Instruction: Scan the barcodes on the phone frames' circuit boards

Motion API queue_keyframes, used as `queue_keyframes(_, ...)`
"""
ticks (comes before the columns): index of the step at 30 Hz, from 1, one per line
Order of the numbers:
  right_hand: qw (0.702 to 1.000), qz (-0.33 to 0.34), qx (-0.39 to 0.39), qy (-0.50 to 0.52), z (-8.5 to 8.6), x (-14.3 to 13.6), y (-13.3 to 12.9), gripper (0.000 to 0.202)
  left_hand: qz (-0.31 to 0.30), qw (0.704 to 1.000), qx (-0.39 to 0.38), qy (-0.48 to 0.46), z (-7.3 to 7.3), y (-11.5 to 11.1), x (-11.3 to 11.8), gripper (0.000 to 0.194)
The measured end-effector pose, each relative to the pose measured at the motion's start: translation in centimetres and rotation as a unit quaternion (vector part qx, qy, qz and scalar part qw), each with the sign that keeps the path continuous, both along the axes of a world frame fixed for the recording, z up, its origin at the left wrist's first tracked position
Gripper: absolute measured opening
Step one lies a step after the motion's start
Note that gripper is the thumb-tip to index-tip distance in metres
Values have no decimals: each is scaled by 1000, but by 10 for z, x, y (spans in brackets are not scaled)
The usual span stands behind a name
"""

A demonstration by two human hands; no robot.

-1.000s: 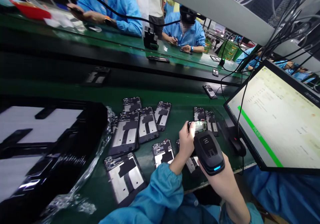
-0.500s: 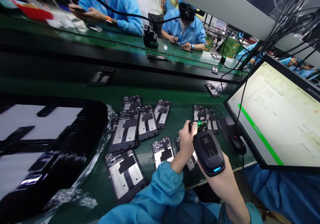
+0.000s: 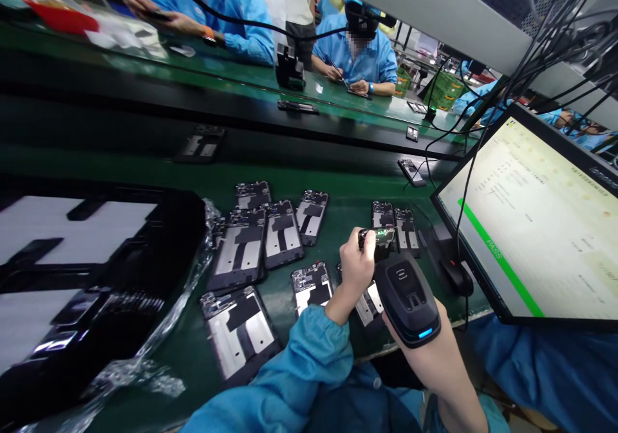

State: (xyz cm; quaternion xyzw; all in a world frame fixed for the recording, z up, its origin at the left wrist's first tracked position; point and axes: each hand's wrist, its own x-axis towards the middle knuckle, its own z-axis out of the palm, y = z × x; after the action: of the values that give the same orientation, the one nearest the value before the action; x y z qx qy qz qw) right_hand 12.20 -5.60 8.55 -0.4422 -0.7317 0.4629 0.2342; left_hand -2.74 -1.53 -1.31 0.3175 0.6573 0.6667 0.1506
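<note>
My left hand (image 3: 356, 262) pinches the end of an opened phone (image 3: 385, 237), its circuit board facing the scanner. My right hand (image 3: 427, 349) is wrapped round a black handheld barcode scanner (image 3: 408, 298) with a lit blue strip; the scanner hides most of its fingers. Beneath my hands lies another opened phone (image 3: 371, 305), partly covered. To the left, several coverless phones (image 3: 241, 330) with silver batteries lie on the green bench. Two more phones (image 3: 406, 230) rest side by side just beyond the scanner.
A monitor (image 3: 545, 227) with a green PASS bar stands at right, a black mouse (image 3: 458, 275) beside it. Large wrapped black-and-white pieces (image 3: 111, 278) fill the left. Beyond runs a dark belt carrying phones (image 3: 203, 143). Co-workers in blue (image 3: 355, 53) sit opposite. Cables hang at upper right.
The phone in my left hand has shifted slightly left, away from the scanner. The bright green spot on its board has faded. A phone on the near belt has slid a little right.
</note>
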Motion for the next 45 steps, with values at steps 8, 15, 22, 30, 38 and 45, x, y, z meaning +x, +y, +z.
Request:
queue_keyframes(8, 1000, -5, 15, 6, 0, 7, -4, 18, 15, 1000, 7, -7, 0, 1, -5, 33)
queue_keyframes(15, 1000, -13, 15, 1, 6, 14, -8, 17, -4, 1000, 21, 22, 3, 1, -4, 31)
queue_keyframes(22, 999, -37, 18, 2, -5, 19, -11, 25, 34, 997, 3, 66, 12, -4, 7, 21)
queue_keyframes(30, 998, -10, 51, 21, -1, 15, -14, 23, 20, 995, 27, 91, 20, -9, 16, 23)
queue_keyframes(38, 997, -36, 72, 14, -4, 23, -17, 25, 44, 988, 67, 135, 13, -8, 13, 22)
queue_keyframes(45, 994, -108, 14, 1, -3, 30, -22, 31, -16, 992, 59, 111, 22, -11, 3, 22)
